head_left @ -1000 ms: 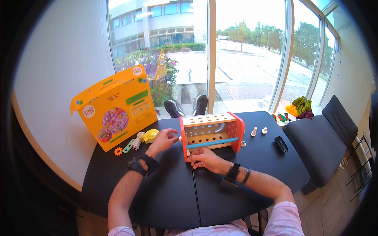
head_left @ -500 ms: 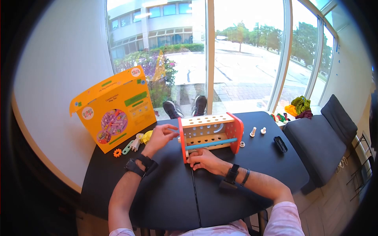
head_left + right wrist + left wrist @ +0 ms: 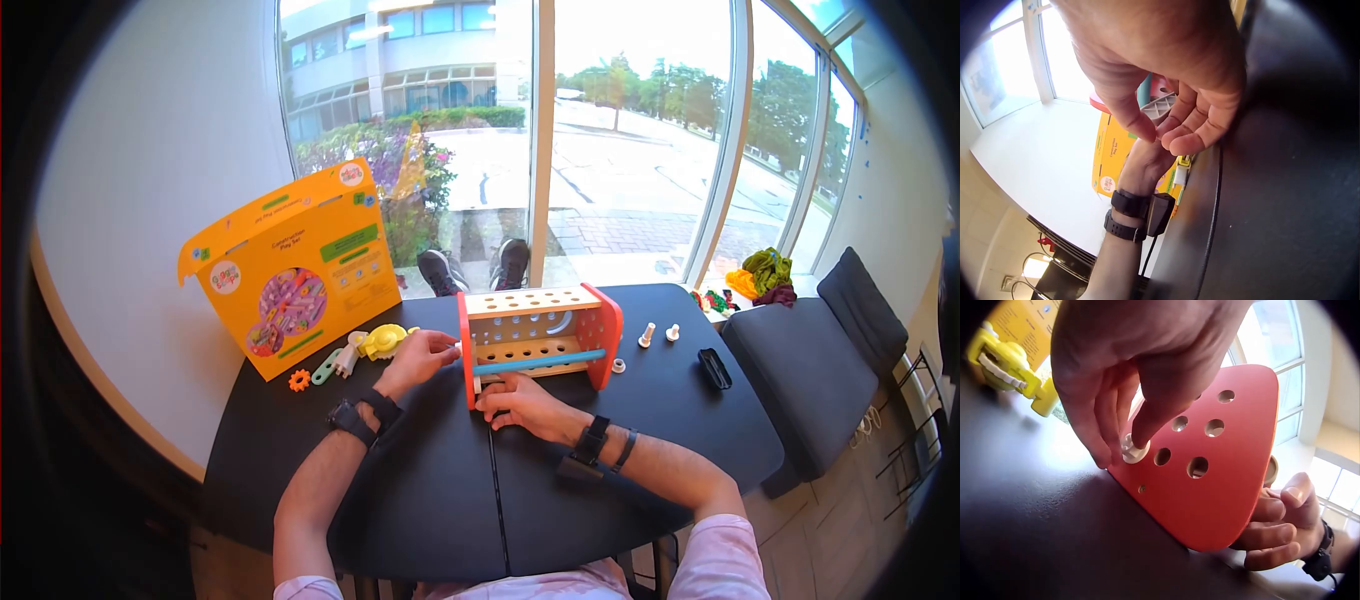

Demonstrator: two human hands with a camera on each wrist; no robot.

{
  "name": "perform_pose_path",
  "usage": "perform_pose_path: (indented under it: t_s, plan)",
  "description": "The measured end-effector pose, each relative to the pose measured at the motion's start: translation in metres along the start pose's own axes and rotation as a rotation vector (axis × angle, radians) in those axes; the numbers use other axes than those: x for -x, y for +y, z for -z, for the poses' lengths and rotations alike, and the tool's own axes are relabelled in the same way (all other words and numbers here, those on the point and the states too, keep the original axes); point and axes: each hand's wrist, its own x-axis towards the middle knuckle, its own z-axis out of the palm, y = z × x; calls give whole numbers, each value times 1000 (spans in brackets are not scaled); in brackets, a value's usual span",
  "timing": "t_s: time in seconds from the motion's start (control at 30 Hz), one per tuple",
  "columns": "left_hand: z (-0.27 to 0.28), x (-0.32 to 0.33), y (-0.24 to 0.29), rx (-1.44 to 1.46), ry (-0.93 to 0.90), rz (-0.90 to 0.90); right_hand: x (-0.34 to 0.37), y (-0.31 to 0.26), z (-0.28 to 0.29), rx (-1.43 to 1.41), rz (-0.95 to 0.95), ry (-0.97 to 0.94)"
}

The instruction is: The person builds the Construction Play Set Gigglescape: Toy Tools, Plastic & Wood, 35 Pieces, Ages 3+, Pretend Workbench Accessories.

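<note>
A toy workbench with red end panels, pale perforated boards and a blue bar stands on the black table. At its left end, my left hand pinches the head of a whitish plastic bolt set in the red panel. My right hand is at the workbench's lower front left corner. In the right wrist view its thumb and fingers close around a pale ribbed piece, partly hidden by the fingers.
Left of the workbench lie a yellow toy piece, a green toy wrench and an orange gear, before a yellow box. Pale bolts, a small ring-shaped piece and a black case lie to the right.
Half a second ago my left hand's fingers were spread, a little off the red panel; now they have come back in onto the bolt head. My right hand stays at the corner.
</note>
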Motion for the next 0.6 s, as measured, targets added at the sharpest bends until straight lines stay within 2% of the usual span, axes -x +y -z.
perform_pose_path:
  t_s: [0.03, 0.13, 0.37, 0.6]
  plan:
    - [0, -1, 0, 27, -32, 9, 1, -2, -2, 5, 2, 4]
    - [1, -4, -1, -189, 32, -45, 1, -5, -5, -8, -18, 17]
    - [2, -6, 0, -225, 50, -109, -3, -4, -4, -92, -36, 14]
    - [5, -1, 5, -204, -10, -52, 1, -4, -7, -84, -33, 66]
